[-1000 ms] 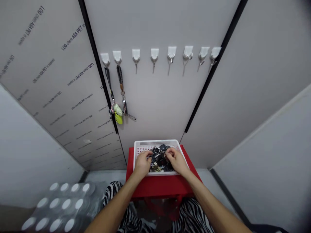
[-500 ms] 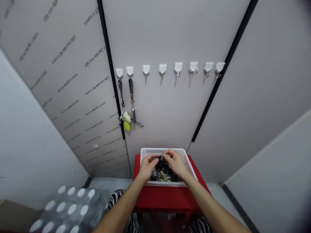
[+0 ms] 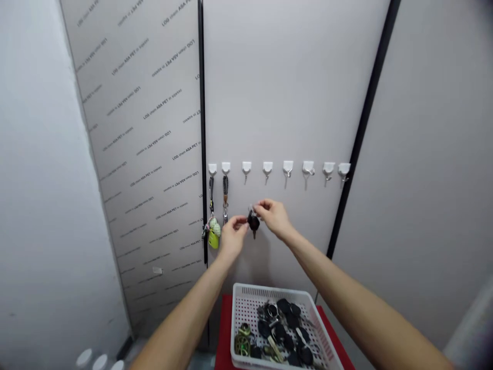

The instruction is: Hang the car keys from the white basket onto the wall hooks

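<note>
The right hand pinches a thin silvery metal ring between thumb and forefinger, and from it hangs a small bunch with a black rounded key head, just below and left of those fingertips, its metal blade pointing down. The left hand has its thumb and fingertips bent close against the bunch's left edge; whether they grip or merely touch it, I cannot tell.

Above the fingertips runs a row of white plastic hooks with metal prongs on a pale grey wall panel. Just left of the left hand hangs a lime-yellow tag on a black strap; between them, partly behind that hand, hangs a black braided strap with a brown end.

Well below both hands, a white perforated plastic basket containing loose black-headed keys rests on a red surface.
</note>
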Action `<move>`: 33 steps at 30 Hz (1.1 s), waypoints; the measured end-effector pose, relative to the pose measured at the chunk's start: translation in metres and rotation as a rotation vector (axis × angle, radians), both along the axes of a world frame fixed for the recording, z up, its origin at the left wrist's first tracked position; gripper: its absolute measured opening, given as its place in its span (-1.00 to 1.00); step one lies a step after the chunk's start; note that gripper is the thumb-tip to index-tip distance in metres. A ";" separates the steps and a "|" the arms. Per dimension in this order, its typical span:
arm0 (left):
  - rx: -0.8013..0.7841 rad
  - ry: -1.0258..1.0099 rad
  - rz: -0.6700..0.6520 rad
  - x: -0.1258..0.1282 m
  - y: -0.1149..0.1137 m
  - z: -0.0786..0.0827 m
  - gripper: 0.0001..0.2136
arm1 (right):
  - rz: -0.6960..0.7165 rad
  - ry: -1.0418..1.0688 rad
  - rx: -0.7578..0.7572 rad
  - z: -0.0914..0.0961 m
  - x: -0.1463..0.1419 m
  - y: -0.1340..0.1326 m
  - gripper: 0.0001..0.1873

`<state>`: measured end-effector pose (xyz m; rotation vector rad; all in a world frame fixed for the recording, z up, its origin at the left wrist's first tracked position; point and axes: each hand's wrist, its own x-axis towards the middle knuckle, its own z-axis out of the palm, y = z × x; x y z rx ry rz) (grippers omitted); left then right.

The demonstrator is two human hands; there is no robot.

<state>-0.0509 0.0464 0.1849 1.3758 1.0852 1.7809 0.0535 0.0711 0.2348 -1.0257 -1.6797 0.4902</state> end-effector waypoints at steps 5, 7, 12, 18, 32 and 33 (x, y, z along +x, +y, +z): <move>0.073 0.078 0.098 -0.008 0.026 0.046 -0.84 | -0.138 0.013 0.087 0.049 -0.019 0.026 -0.82; 0.066 0.100 0.144 -0.009 0.033 0.057 -0.82 | -0.209 -0.001 0.098 0.059 -0.023 0.033 -0.82; 0.044 0.220 0.214 -0.008 0.043 0.068 -0.75 | -0.349 -0.084 0.086 0.067 -0.030 0.044 -0.82; -0.020 0.295 0.255 -0.010 0.049 0.058 -0.73 | -0.363 -0.175 0.078 0.061 -0.031 0.047 -0.80; -0.316 0.442 -0.041 0.008 -0.022 -0.117 -0.79 | 0.064 -0.590 -0.262 -0.156 0.058 -0.046 -0.77; -0.338 0.526 -0.056 0.011 -0.029 -0.130 -0.79 | 0.069 -0.646 -0.257 -0.171 0.062 -0.052 -0.77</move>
